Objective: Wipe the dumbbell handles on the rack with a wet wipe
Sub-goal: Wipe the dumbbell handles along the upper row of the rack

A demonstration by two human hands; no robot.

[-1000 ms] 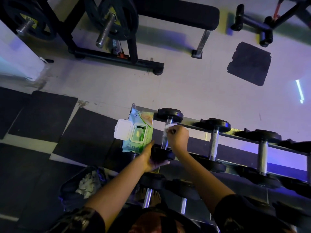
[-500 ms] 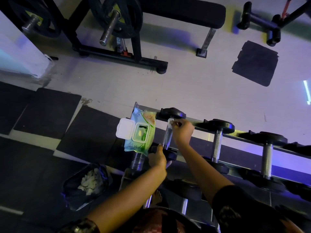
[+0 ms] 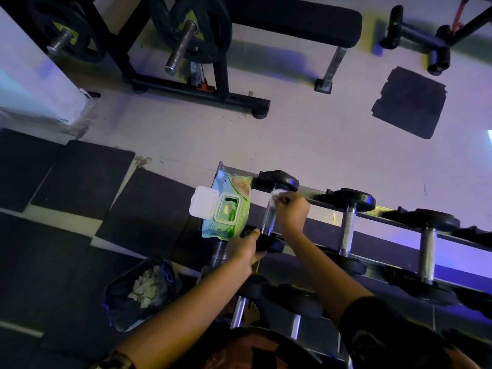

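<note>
Crumpled white used wipes fill the dark bin bag (image 3: 145,287) at lower left, nearest the person.

Above it, the left hand (image 3: 243,249) has its grip closed round the near head of the end dumbbell (image 3: 279,179) on the rack (image 3: 237,171), thumb on top, steadying it.

The right hand (image 3: 292,213) has its grip pinched on the wet wipe (image 3: 275,195), pressing it to the far end of the dumbbell handle (image 3: 268,222), just below the far head. The open wipes pack (image 3: 229,209) lies just left of it.

Progress, as judged: this handle is mid-wipe. The two handles to the right (image 3: 347,230) (image 3: 427,257) carry no wipe, and their condition cannot be told.

Against the frame half a second earlier, the right hand remains at the far end, with more of the wipe exposed. The left hand has kept its hold.
</note>
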